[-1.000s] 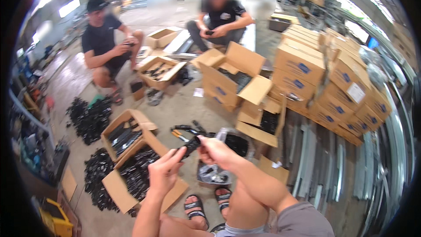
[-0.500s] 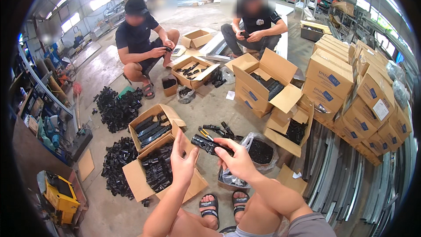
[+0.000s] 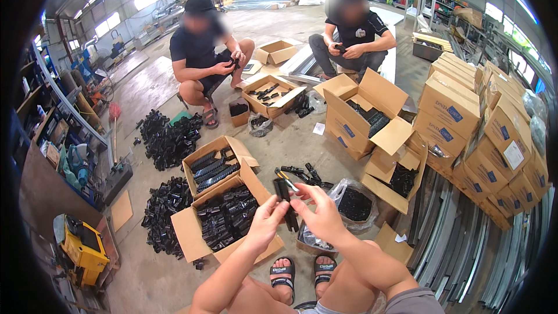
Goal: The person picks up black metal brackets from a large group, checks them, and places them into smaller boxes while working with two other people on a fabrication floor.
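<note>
Between my hands a long black plastic part (image 3: 282,189) stands nearly upright above the floor. Its lower end seems split into side-by-side lengths. My left hand (image 3: 266,221) pinches it around the middle from the left. On the other side my right hand (image 3: 319,214) has bent fingers and rests its fingertips against the part. Just beyond the hands lies a tool with yellow-orange handles (image 3: 280,173), partly hidden, beside several loose black parts (image 3: 311,171). Left of my hands, an open carton (image 3: 189,235) is filled with similar black parts.
Heaps of black parts (image 3: 165,215) lie left of the carton. A clear bag of small black pieces (image 3: 354,204) stands right of my hands. Stacked cartons (image 3: 447,104) and metal profiles (image 3: 465,238) line the right. Two people (image 3: 200,52) (image 3: 354,35) crouch opposite, handling black parts.
The black part has turned from lying sideways in my right hand to nearly upright. My left hand, open before, has closed on it. The view has shifted slightly left.
</note>
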Demonstrator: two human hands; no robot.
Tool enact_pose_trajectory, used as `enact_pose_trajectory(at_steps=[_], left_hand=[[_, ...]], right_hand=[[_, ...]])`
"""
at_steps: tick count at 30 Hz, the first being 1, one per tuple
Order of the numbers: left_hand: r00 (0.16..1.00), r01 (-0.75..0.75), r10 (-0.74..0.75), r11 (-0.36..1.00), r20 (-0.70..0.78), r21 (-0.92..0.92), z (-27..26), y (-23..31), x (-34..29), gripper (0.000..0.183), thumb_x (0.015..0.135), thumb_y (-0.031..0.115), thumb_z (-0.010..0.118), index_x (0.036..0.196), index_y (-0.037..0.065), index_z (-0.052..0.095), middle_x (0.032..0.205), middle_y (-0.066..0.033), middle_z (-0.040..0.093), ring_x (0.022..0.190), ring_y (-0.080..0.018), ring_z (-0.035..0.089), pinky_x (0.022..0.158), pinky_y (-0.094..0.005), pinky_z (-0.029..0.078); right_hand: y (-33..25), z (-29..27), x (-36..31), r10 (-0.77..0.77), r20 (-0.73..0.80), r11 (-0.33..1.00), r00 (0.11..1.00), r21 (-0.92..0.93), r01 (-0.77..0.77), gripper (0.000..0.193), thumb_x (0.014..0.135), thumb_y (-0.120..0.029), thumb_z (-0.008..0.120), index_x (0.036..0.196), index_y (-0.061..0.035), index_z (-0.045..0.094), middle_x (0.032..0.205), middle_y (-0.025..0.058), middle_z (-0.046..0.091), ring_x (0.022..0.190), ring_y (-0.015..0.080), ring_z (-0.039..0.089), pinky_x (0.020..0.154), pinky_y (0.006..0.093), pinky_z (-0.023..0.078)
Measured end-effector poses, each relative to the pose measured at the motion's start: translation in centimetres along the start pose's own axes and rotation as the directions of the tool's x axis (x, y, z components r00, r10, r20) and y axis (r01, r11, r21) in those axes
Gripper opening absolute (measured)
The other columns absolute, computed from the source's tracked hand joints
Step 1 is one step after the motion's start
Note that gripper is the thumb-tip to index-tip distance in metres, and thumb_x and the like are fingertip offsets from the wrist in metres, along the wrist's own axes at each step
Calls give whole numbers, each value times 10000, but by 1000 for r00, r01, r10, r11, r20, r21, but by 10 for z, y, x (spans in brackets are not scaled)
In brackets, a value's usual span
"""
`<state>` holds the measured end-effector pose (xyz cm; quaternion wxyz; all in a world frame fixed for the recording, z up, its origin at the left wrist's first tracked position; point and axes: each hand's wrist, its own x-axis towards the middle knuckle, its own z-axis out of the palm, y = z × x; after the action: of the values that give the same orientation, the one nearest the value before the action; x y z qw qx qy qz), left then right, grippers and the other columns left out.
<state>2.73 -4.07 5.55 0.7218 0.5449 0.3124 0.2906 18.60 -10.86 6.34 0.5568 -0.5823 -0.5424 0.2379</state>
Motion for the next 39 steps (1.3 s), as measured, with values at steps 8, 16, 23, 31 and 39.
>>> enact_pose_trajectory(at_steps=[8, 16, 23, 31, 39], left_hand=[[1000, 9, -17, 921, 17, 389, -10, 6, -4, 391, 975, 191, 670, 1314, 29, 565, 939, -2, 672, 839, -63, 607, 719, -248, 489], [997, -32, 59, 902, -50, 432, 6, -2, 2, 342, 911, 99, 721, 1184, -32, 561, 1045, -113, 713, 916, -136, 672, 791, -286, 538], [985, -138, 165, 938, -60, 319, 17, -14, 8, 288, 860, -4, 737, 1108, -22, 592, 971, -82, 700, 847, -117, 665, 749, -259, 540], [997, -71, 70, 924, 15, 376, -4, 0, 6, 266, 867, 66, 744, 1090, -7, 619, 936, -51, 688, 856, -87, 621, 756, -253, 500], [988, -33, -16, 949, 152, 315, -11, 7, -2, 510, 829, 31, 789, 1286, 17, 562, 1014, -56, 681, 917, -112, 637, 803, -284, 549]], right_hand=[[24, -3, 8, 279, 200, 915, 939, 241, -323, 326, 949, -153, 690, 1205, 48, 672, 1039, 83, 706, 935, 129, 649, 825, 275, 521], [31, -9, 7, 303, 233, 801, 924, 463, -380, 450, 905, -111, 729, 1298, 42, 571, 1111, 128, 688, 1020, 167, 651, 910, 318, 533], [42, -18, 5, 254, 252, 860, 934, 383, -337, 399, 925, -175, 726, 1244, 40, 617, 1075, 90, 698, 992, 128, 623, 869, 309, 510], [27, -6, 11, 276, 138, 848, 951, 430, -309, 414, 879, -133, 760, 1223, 50, 621, 1109, 107, 698, 1014, 158, 649, 910, 324, 526], [21, -6, 11, 316, 234, 777, 919, 493, -392, 387, 893, -90, 750, 1229, 55, 625, 1036, 78, 715, 940, 121, 655, 845, 285, 527]])
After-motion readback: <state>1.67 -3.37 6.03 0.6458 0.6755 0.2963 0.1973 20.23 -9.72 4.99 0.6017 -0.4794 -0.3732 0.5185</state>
